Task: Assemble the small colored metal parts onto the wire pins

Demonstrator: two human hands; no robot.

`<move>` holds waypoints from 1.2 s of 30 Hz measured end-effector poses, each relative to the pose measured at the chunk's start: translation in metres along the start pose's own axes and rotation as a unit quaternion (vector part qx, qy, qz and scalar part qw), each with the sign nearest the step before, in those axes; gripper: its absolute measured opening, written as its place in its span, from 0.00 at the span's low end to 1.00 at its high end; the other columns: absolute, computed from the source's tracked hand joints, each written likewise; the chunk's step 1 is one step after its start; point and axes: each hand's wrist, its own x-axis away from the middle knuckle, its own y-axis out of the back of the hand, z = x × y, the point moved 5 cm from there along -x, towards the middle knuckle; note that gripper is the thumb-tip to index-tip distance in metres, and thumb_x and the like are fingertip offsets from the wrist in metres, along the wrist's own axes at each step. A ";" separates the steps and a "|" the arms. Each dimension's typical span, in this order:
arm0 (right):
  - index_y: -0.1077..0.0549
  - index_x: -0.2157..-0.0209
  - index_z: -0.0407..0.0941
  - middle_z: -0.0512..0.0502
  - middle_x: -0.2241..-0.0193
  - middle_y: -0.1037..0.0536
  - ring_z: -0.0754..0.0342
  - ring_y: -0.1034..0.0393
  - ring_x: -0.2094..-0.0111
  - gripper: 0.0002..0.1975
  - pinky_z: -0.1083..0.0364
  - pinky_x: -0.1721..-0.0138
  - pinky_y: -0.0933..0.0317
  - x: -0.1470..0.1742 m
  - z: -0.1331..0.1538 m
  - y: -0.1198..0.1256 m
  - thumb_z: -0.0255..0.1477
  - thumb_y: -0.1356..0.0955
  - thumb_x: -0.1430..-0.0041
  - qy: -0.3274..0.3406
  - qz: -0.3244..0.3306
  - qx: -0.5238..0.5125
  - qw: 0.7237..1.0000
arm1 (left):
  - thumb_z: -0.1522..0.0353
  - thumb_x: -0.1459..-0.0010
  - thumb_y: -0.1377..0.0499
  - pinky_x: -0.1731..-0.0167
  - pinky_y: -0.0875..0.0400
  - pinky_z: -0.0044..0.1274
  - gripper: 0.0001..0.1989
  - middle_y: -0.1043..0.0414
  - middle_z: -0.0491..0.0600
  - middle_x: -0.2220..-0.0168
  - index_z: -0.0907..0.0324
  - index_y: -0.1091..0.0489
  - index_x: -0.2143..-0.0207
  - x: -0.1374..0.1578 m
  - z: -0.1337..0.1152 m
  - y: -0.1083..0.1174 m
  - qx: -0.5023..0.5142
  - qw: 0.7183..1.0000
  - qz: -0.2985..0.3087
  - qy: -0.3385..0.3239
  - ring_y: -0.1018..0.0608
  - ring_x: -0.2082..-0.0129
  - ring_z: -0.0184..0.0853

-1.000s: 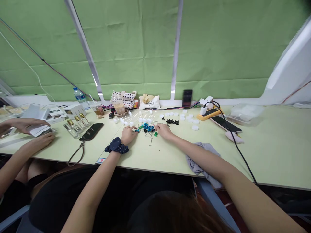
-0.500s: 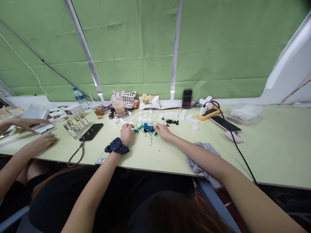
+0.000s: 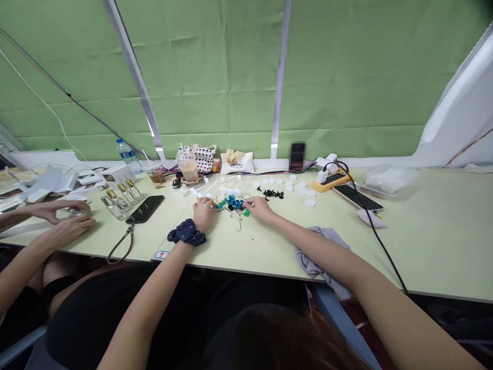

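Observation:
Small shiny blue parts [image 3: 233, 202] lie heaped on the table between my hands, with thin bent metal tubes [image 3: 239, 222] around them. At the heap's left edge is my left hand [image 3: 204, 211], its fingers drawn together beside small blue and green pieces. My right hand [image 3: 260, 208] is closed at the heap's right edge, fingertips down among the parts. Whatever either hand grips is too small or hidden to name. A green part [image 3: 246, 212] sits just below my right fingertips. Several black parts [image 3: 273, 194] and white round caps [image 3: 309, 203] lie beyond my right hand.
Clear thin tubes [image 3: 215, 186] and a drink cup [image 3: 188, 168] stand or lie behind. Left are a phone [image 3: 145, 209], glass bottles [image 3: 115, 205] and a co-worker's hands [image 3: 71, 226]. Right are a yellow power strip [image 3: 332, 181], black cable [image 3: 372, 226] and grey cloth [image 3: 308, 257].
Both my hands stay at the heap with small finger shifts; the green part shows more fully under my right hand. The co-worker's hands have come together around a clear object.

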 end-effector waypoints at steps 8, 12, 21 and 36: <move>0.19 0.69 0.43 0.44 0.68 0.26 0.57 0.35 0.71 0.09 0.57 0.68 0.42 -0.003 0.005 -0.004 0.30 0.31 0.48 0.034 0.008 -0.118 0.992 | 0.68 0.46 0.40 0.54 0.41 0.35 0.03 0.25 0.51 0.63 0.58 0.32 0.70 0.000 -0.024 0.006 0.127 0.991 -0.045 -0.009 0.29 0.54 0.43; 0.19 0.71 0.40 0.46 0.74 0.27 0.58 0.37 0.75 0.12 0.58 0.73 0.44 0.001 0.014 -0.011 0.33 0.30 0.52 0.042 0.063 -0.213 0.974 | 0.64 0.44 0.42 0.65 0.35 0.28 0.07 0.24 0.47 0.73 0.58 0.36 0.69 0.004 -0.045 0.006 0.278 0.961 0.003 -0.002 0.24 0.69 0.37; 0.20 0.70 0.39 0.46 0.74 0.26 0.62 0.44 0.79 0.16 0.61 0.81 0.52 0.007 0.019 -0.014 0.37 0.28 0.58 -0.040 0.089 -0.309 0.946 | 0.57 0.47 0.42 0.80 0.39 0.19 0.16 0.25 0.49 0.74 0.59 0.40 0.63 0.011 -0.067 -0.001 0.459 0.883 0.081 0.055 0.24 0.76 0.33; 0.25 0.73 0.38 0.48 0.79 0.27 0.68 0.58 0.86 0.04 0.62 0.86 0.63 0.014 0.016 -0.017 0.25 0.29 0.51 -0.155 0.231 -0.392 0.877 | 0.64 0.37 0.54 0.70 0.38 0.24 0.08 0.32 0.46 0.71 0.57 0.41 0.59 0.017 -0.083 0.011 0.299 0.948 0.031 -0.101 0.29 0.72 0.33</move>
